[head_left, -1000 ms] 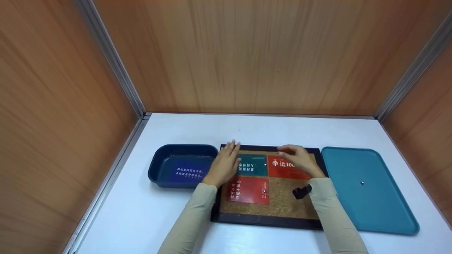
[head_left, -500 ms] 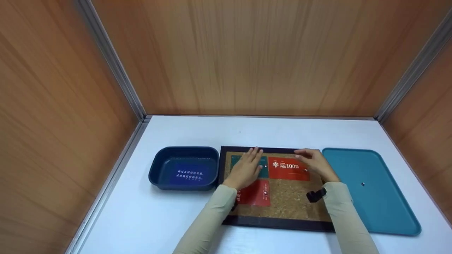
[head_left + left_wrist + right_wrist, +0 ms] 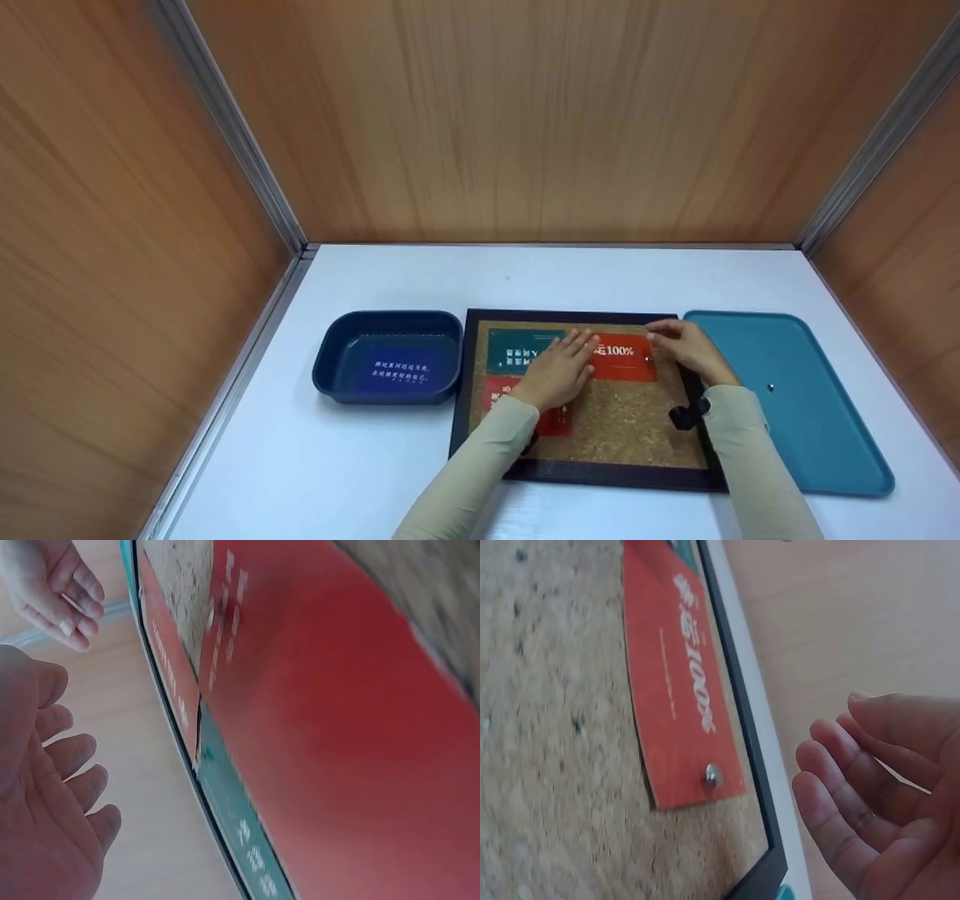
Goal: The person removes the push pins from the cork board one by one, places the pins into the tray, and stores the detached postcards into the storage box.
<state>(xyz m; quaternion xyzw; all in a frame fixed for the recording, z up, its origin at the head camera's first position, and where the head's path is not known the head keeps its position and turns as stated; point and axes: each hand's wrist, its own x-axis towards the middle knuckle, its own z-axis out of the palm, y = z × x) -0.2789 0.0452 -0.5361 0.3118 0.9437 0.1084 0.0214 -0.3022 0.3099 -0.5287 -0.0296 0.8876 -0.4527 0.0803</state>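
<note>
A cork board (image 3: 630,420) in a dark frame lies on the table with several cards on it. My left hand (image 3: 556,371) hovers over its middle with relaxed fingers, holding nothing. That hand hides parts of the green card (image 3: 514,349), the lower red card (image 3: 556,424) and the left end of the upper red card (image 3: 626,364). A silver pushpin (image 3: 712,776) stands in the right end of the upper red card. Beside that end, over the board's right edge, is my right hand (image 3: 694,351), fingers loosely bent and empty in the right wrist view.
A dark blue tub (image 3: 324,367) with a blue card (image 3: 401,370) inside stands left of the board. To the right lies a teal tray (image 3: 810,442) with one pushpin (image 3: 770,388) on it. Wood-grain panels (image 3: 480,120) enclose the table.
My left hand has travelled right from the board's left side to its middle. My right hand has drawn off the upper red card toward the right edge, uncovering the pushpin there.
</note>
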